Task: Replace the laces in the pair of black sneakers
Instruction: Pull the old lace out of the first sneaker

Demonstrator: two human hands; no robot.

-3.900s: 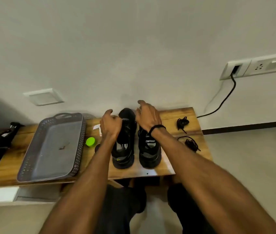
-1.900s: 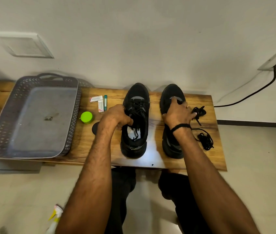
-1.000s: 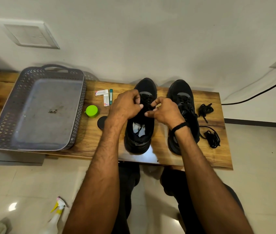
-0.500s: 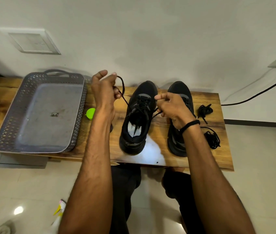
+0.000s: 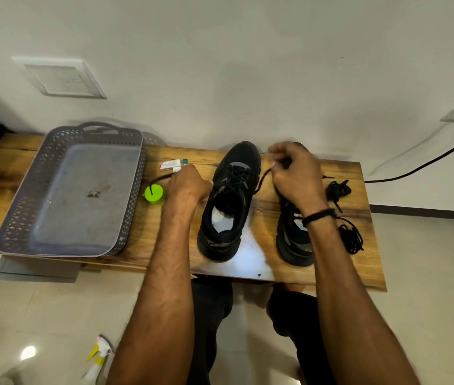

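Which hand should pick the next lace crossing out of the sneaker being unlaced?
Probably left: the left hand sits against that sneaker beside its lacing, while the right hand holds a lace end out over the second sneaker.

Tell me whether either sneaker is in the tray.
No: the left sneaker and right sneaker both stand on the bench, to the right of the tray.

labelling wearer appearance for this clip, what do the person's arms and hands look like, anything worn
The left forearm and right forearm are bare, with no sleeves in view. The left hand wears nothing: no glove, ring or watch shows. The right hand is ungloved too, and its wrist carries a thin black band that looks like cord.
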